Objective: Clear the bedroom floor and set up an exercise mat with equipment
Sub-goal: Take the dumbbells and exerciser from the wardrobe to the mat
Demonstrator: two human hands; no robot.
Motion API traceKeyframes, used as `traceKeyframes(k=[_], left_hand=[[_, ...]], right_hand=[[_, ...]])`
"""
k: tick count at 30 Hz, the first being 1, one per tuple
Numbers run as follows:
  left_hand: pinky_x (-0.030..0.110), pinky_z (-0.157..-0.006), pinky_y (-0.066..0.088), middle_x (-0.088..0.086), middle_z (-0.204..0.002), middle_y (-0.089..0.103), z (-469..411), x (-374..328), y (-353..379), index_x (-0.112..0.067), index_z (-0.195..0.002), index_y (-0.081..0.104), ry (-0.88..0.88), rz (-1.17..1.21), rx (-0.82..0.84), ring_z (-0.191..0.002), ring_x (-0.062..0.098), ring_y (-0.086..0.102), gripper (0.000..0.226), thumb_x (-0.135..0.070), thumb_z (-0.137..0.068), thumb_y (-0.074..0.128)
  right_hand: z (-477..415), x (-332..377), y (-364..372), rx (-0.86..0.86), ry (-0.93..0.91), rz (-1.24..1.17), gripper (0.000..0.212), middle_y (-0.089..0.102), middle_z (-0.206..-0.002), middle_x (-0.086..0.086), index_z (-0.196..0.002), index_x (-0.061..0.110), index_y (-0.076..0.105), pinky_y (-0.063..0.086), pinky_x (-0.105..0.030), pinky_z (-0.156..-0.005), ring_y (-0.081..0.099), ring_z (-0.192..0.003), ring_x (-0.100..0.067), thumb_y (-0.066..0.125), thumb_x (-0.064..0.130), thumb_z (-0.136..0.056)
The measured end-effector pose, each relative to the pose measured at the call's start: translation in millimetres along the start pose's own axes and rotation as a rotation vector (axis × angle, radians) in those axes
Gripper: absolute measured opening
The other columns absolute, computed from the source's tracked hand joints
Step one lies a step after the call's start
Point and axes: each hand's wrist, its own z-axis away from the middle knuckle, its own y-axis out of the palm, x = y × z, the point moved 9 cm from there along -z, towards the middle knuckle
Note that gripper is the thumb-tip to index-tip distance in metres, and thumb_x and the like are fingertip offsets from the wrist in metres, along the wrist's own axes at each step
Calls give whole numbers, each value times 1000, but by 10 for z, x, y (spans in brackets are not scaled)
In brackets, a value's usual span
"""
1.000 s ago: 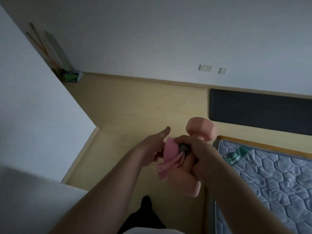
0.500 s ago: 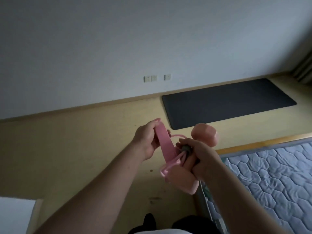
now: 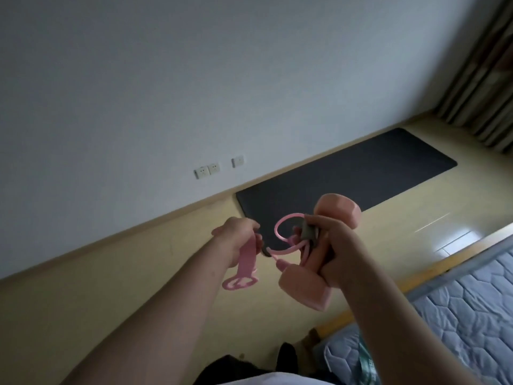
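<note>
A pale wall (image 3: 194, 79) fills the upper half, and a yellow floor (image 3: 133, 276) runs below it. Three white sockets (image 3: 206, 170) sit low on the wall at about 10 o'clock from the middle. A dark mat (image 3: 347, 173) lies flat on the floor at 1 o'clock, with one long side close along the wall. A striped curtain (image 3: 483, 79) hangs at 2 o'clock, and a quilted mattress (image 3: 458, 315) fills the corner at 4 o'clock.

Both arms reach in from 6 o'clock and the hands meet just below the middle. The left hand (image 3: 238, 237) has its fingers curled round the flat pink part of a band (image 3: 245, 257), whose looped end hangs below the hand. A thin pink tube from the band curves across to the right hand (image 3: 333, 245).

The right hand is wrapped round the bar of a pink dumbbell (image 3: 304, 287), which is tilted, with one head toward 12 o'clock and the other toward 6 o'clock. The same fingers also pin the tube and a grey piece (image 3: 309, 233) against the bar. Band and dumbbell are both held in the air, the mat well beyond them.
</note>
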Motion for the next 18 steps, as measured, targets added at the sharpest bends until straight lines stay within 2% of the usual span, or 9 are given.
traceKeyframes(k=[3,6,7,9,11,12,14,17,18], left_hand=[[47,-86,58,16,-89,68,-451,-455,64,1,-122,53,11,-26,-18,-75,27,66,31,-15,-95,59],[43,-75,60,18,-97,69,-835,-889,266,-26,-147,31,44,9,93,-76,26,66,64,-18,-93,64],[43,-73,59,18,-97,68,-951,-1006,344,-27,-147,34,42,13,140,-76,27,64,61,-20,-94,64],[42,-76,57,17,-90,66,-1216,-1206,485,-7,-129,56,17,-26,198,-75,28,62,40,-29,-97,62],[45,-86,58,16,-84,67,-1585,-1383,673,-2,-104,68,-40,-70,233,-76,30,62,47,-47,-94,59],[44,-86,58,15,-82,68,-1739,-1475,771,-1,-96,69,-59,-87,253,-75,30,62,54,-54,-93,56],[38,-78,54,15,-83,70,-2023,-1722,1083,-3,-93,70,-98,-173,368,-74,29,62,67,-66,-94,47],[40,-88,55,20,-98,74,-2214,-2011,1501,-8,-99,72,-148,-167,558,-86,30,67,76,-77,-89,43],[39,-85,57,19,-97,74,-2255,-2124,1616,-10,-98,73,-152,-152,591,-84,29,67,72,-76,-89,45]], right_hand=[[-259,495,189,11,-45,0,23,74,-88,-19,-101,4,66,56,-36,-70,68,-63,-28,66,9,-78],[-574,850,301,-16,-68,2,25,70,-79,-18,-99,6,64,55,-43,-84,69,-70,-32,64,7,-74],[-673,935,336,-26,-58,13,26,69,-78,-18,-98,6,65,56,-44,-84,69,-72,-33,65,7,-72],[-889,1122,404,-32,-55,28,24,68,-74,-16,-96,6,67,58,-38,-68,67,-67,-31,71,5,-72],[-1155,1361,478,-39,-53,4,23,69,-73,-14,-97,7,70,54,-32,-54,65,-57,-26,77,5,-74],[-1263,1478,512,-44,-54,-14,24,70,-73,-13,-98,7,71,54,-31,-54,64,-55,-25,79,7,-75],[-1510,1776,554,-83,-46,-60,22,70,-72,-12,-98,6,69,54,-30,-54,64,-52,-23,79,7,-78],[-1723,2109,610,-102,-48,-145,19,71,-72,-14,-97,2,69,52,-28,-43,64,-46,-23,78,3,-81],[-1795,2200,585,-134,-46,-150,19,72,-74,-15,-97,1,70,52,-28,-42,66,-47,-24,78,3,-80]])
